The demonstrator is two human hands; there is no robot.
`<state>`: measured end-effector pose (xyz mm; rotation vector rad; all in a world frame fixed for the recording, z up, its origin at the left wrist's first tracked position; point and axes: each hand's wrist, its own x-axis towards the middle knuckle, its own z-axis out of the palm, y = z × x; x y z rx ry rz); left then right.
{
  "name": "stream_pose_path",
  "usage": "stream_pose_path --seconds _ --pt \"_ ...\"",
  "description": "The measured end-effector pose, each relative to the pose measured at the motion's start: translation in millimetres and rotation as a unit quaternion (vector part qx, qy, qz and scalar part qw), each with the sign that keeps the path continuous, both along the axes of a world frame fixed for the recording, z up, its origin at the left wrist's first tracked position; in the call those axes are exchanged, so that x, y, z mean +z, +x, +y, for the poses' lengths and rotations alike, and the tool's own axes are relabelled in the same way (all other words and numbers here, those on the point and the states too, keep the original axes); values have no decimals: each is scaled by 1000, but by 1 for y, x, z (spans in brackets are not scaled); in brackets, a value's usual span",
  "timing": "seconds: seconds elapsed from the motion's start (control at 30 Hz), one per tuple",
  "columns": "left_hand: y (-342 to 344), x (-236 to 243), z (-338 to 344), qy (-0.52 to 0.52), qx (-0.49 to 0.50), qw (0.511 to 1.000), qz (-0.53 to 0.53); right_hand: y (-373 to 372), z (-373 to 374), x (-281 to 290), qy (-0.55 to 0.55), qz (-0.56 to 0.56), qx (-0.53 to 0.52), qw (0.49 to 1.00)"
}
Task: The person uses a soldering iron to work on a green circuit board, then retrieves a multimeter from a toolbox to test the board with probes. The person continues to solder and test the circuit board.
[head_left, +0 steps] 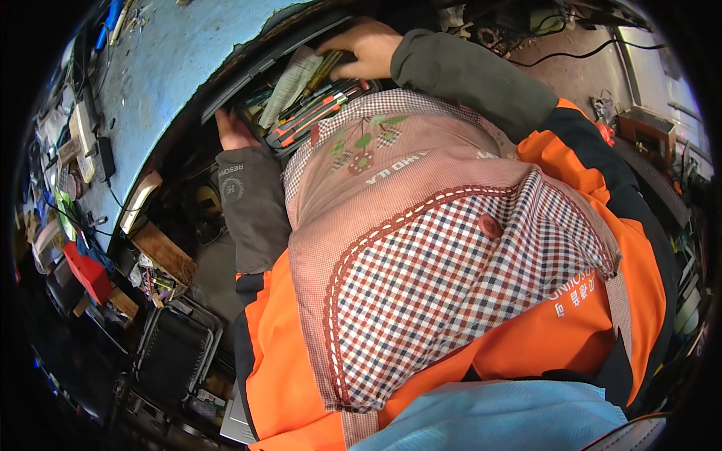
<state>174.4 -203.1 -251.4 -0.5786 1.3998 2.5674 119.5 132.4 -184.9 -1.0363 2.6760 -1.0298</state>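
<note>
Reaching with right hand (367, 51) half-curled and left hand (235, 132) by the drawer (254, 80), both grips unclear, beside a probably light, floppy packet (292, 84) best pinched edgewise.

At the top of the frame, the right hand (368, 49) is lying over a drawer (259, 73) of tools (307, 120), perhaps gripping something beside a pale packet (289, 86). The left hand (235, 132) is resting at its left end. A blue counter (180, 68) is filling the upper left.
</note>
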Motion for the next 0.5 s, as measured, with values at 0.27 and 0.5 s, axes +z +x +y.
stream_pose_path --seconds 0.27,0.5 --pt "-4 3 4 -17 13 1000 6 29 -23 5 81 134 99 983" --pt "1 28 19 15 22 999 -42 23 -30 -7 72 89 57 992"
